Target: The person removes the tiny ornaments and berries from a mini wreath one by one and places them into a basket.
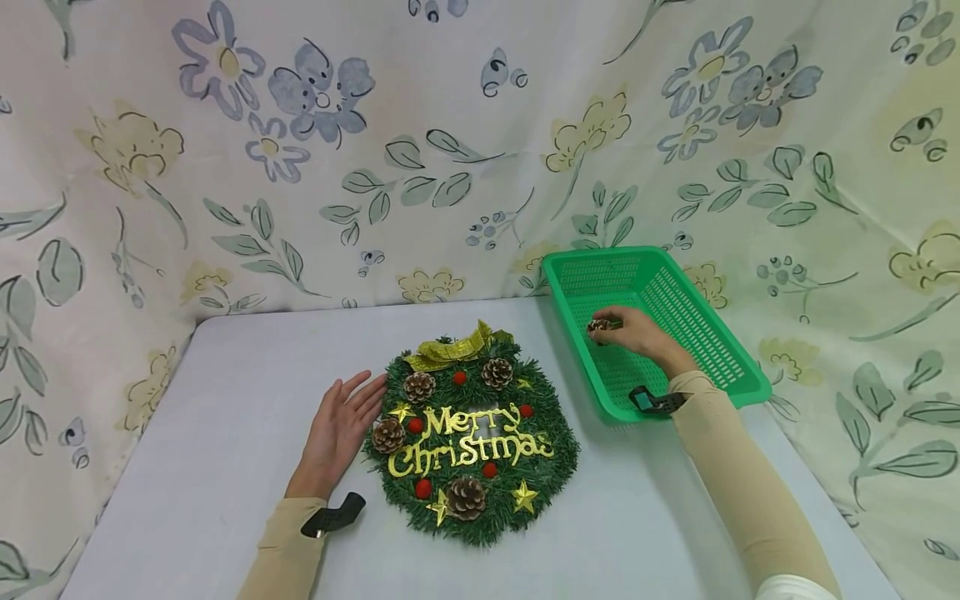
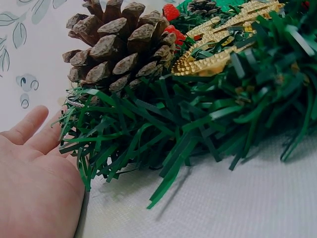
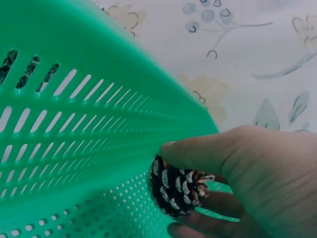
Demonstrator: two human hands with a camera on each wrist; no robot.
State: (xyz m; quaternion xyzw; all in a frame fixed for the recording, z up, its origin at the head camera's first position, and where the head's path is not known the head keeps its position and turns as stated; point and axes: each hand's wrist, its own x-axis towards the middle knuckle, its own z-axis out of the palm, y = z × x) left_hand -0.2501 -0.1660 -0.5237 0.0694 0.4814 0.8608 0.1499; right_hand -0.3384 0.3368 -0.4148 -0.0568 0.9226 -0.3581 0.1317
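Note:
A green tinsel wreath point(image 1: 566, 442) lies on the white table, with gold "Merry Christmas" lettering point(image 1: 468, 442), red berries, gold stars and several pinecones fixed to it. My left hand point(image 1: 341, 429) rests palm up at the wreath's left side, fingers straight and reaching its edge. In the left wrist view a large pinecone point(image 2: 116, 47) stands on the tinsel beside those fingers. Over the green plastic basket point(image 1: 720, 342), my right hand point(image 1: 633, 329) pinches a small pinecone point(image 3: 176, 188) between thumb and fingers, inside the basket's walls near its left side.
A gold ribbon bow point(image 1: 457, 346) tops the wreath. The table point(image 1: 225, 400) meets a flower-printed cloth point(image 1: 450, 167) hanging behind it. At the table's right back corner the basket sits close to that cloth. Black camera straps point(image 1: 333, 515) circle the wrists.

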